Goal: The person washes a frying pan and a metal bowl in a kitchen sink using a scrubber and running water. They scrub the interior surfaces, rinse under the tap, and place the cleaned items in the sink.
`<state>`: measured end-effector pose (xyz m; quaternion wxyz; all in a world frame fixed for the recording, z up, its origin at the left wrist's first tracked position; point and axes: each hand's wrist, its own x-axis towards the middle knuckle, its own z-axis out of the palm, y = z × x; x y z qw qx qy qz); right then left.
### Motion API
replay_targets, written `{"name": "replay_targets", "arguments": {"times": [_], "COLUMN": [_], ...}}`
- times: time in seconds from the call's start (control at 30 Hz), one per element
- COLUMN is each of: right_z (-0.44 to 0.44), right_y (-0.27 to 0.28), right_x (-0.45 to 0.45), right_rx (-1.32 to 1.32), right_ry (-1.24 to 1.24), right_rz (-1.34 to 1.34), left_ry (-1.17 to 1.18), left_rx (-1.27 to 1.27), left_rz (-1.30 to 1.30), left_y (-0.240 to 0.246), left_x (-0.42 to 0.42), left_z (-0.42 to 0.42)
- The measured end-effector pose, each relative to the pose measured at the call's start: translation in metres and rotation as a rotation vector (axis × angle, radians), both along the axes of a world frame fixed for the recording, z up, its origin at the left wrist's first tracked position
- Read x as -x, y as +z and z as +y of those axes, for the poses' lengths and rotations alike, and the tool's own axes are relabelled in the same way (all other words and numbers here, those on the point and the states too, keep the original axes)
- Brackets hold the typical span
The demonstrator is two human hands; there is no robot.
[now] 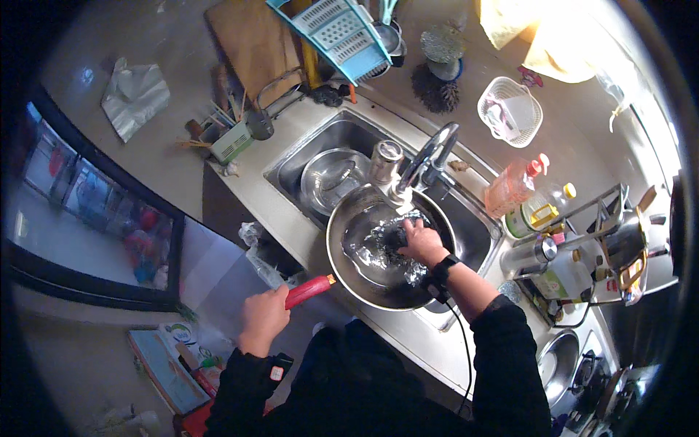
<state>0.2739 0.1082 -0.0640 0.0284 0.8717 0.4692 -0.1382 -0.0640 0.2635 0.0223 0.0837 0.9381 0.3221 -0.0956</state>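
My left hand (266,318) is closed around the red handle (308,291) of a large metal wok (349,284), which rests over the sink with water in it. Inside the wok, my right hand (423,240) reaches down to the water, its fingers on a dark scrubber-like thing (395,238) that is partly hidden. The chrome faucet (431,150) arches over the wok's far rim, and its spout end (403,196) is just beyond my right hand. Beside the faucet stands a metal can (386,158). A steel basin (327,180) with water sits in the left sink bowl.
Soap and liquid bottles (510,185) stand right of the faucet, near a dish rack (551,311) holding pots. A green utensil holder (229,143) is at the counter's left end. A black cable (468,349) hangs from my right wrist. A gas stove (587,371) is at lower right.
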Motion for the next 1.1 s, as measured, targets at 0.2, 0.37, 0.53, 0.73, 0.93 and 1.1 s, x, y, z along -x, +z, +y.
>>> {"name": "replay_targets", "arguments": {"times": [0.2,0.37,0.53,0.73,0.93,1.1], "right_z": [0.019,0.001,-0.041,0.001,0.066,0.068], "right_y": [-0.040,-0.037,-0.016,-0.027,-0.050,-0.074], "right_x": [-0.003,-0.027,0.010,0.062,0.037,-0.020], "right_rx": [-0.011,0.173,0.373,0.142,-0.180,-0.242], "right_ry": [0.203,0.171,0.319,0.449,0.308,0.334], "right_rz": [0.084,-0.118,0.008,0.493,0.257,-0.134], "left_ry": [-0.012,-0.034,-0.037,-0.127,-0.195,-0.193], "left_rx": [-0.001,0.024,0.027,-0.010,-0.008,-0.001], "left_rz": [-0.006,-0.048,-0.055,-0.061,-0.026,-0.026], "left_y": [-0.002,-0.007,-0.006,0.007,0.017,0.015], "left_x": [0.002,0.005,0.004,-0.012,-0.025,-0.020], "left_z": [0.001,0.005,0.008,0.017,0.027,0.024]}}
